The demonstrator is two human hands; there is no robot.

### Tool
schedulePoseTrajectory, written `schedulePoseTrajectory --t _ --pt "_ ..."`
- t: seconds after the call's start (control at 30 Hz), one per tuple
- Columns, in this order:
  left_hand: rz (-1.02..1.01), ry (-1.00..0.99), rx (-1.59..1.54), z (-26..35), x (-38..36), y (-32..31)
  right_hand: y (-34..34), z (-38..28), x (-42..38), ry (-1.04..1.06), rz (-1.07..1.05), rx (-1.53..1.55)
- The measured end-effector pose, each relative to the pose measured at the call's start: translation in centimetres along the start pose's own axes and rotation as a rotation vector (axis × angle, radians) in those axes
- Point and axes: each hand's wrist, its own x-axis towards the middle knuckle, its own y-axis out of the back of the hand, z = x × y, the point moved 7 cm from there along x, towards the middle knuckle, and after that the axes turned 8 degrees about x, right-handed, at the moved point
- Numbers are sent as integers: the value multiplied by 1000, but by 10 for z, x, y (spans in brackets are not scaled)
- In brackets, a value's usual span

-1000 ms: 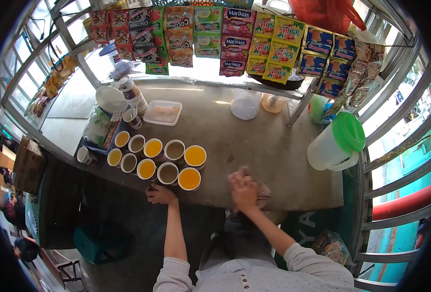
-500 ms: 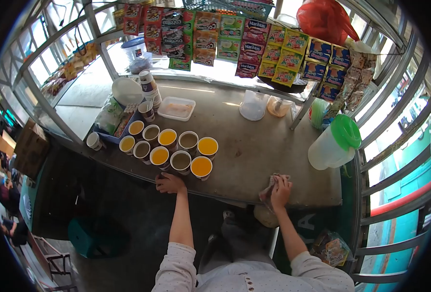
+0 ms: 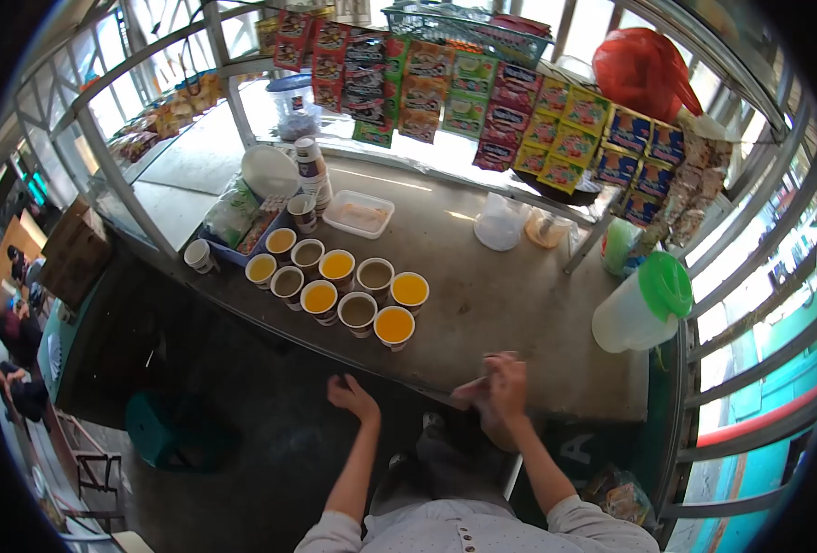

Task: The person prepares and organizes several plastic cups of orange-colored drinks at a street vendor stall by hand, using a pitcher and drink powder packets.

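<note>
My left hand is in the air just off the counter's front edge, below the cups, its fingers apart and nothing in them. My right hand is over the front edge of the counter, closed on a crumpled cloth that is blurred and partly hidden by the fingers. Several paper cups stand in two close rows at the left; some hold an orange drink, others a brownish one.
A pitcher with a green lid stands at the right. Behind are a clear tray, stacked cups and a blue basket. Sachet strips hang above. A green stool is on the floor.
My left hand has left the counter edge by the cups, moved right and opened. My right hand has shifted left with the cloth. The view has tilted slightly.
</note>
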Motion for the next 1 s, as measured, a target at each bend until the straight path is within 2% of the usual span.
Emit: schedulePoseTrajectory --t 0.03,0.07,0.1,0.13,0.17,0.2,0.27,0.3,0.37,0.4,0.5,0.6,0.67,0.77,0.87,1.0 --pt "-63 -2 -4 -1 -25 6 11 28 3 -70 38 -82" --pt "-233 49 -78 11 -50 14 14 48 1 -138 78 -165" --pt "-401 98 -156 23 -77 18 7 52 -1 -184 36 -132" --pt "-521 38 -262 9 -106 3 0 57 -5 -228 -7 -100" --pt "-767 144 -366 14 -130 -8 -7 62 -7 -269 -50 -70" --pt "-1012 248 -471 37 -151 -4 -19 51 -10 -273 -152 63" --pt "-1221 251 -400 84 -166 13 -44 18 -20 -277 -317 287" --pt "-1218 141 -417 89 -163 5 -57 3 -27 -287 -382 375" --pt "-1222 -58 -431 85 -167 -3 -75 -15 -38 -329 -386 612" --pt "-1129 29 -533 91 -153 -1 -79 -19 -42 -358 -385 729" --pt "-1027 164 -623 77 -123 -6 -74 -43 -27 -254 -535 681" --pt "-1054 248 -560 76 -94 0 -74 -52 -16 -115 -751 439" --pt "-1038 280 -579 72 -80 0 -77 -56 -6 -72 -749 468" --pt "-901 367 -558 71 -55 10 -88 -65 0 -56 -747 514" --pt "-803 587 -541 27 -37 10 -106 -83 4 -109 -800 550" --pt "-722 645 -562 -3 17 25 -148 -119 3 -64 -818 600"
